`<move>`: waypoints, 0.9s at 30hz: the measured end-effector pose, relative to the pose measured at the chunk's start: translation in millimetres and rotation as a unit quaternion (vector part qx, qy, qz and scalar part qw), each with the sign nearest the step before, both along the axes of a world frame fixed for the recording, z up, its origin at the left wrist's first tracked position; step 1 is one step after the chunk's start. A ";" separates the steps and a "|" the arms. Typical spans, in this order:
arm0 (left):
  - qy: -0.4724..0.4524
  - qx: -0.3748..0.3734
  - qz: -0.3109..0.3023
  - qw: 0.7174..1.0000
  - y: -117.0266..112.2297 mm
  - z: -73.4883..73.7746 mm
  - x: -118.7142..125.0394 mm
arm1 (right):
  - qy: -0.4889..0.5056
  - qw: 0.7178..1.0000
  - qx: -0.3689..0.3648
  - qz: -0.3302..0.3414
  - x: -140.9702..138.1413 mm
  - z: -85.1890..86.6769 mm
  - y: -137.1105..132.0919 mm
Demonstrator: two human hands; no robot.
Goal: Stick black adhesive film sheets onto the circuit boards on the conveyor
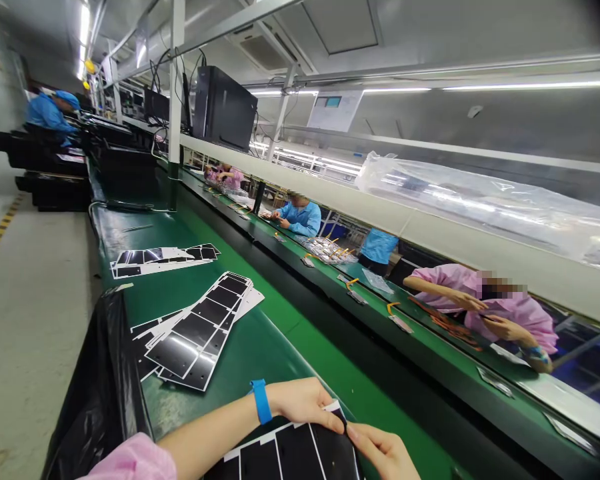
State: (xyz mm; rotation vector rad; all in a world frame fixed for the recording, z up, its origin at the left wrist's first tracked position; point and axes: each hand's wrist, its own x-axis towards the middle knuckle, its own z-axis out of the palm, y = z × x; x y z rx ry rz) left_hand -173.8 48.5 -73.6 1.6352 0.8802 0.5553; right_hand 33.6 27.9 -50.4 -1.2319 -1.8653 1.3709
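A sheet of black die-cut stickers on white backing lies at the bottom of the view, running out of the frame. My left hand, with a blue band round its wrist, grips the sheet's far right corner, thumb on top. Beside it, my right hand is closed in a pinch at the same corner, on the edge of a black sticker. The fingertips of both hands nearly meet. Whether the sticker is lifting off its backing is too small to tell.
More sticker sheets lie fanned on the green bench, with another group farther off. A black plastic bag hangs at the left edge. Past a conveyor belt, a person in pink works with both hands.
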 end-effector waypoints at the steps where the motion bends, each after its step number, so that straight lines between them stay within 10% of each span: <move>1: 0.003 0.001 -0.003 1.000 -0.6 0.5 0.3 | 0.010 1.000 -0.009 -0.002 0.9 1.4 -1.2; 14: 0.021 0.024 -0.012 0.999 -2.1 4.2 2.7 | -0.028 0.990 0.084 -0.111 0.3 -13.6 -0.3; 27: 0.007 0.043 -0.057 0.997 2.2 15.7 2.4 | -0.043 0.990 0.129 -0.042 -8.5 10.2 -9.1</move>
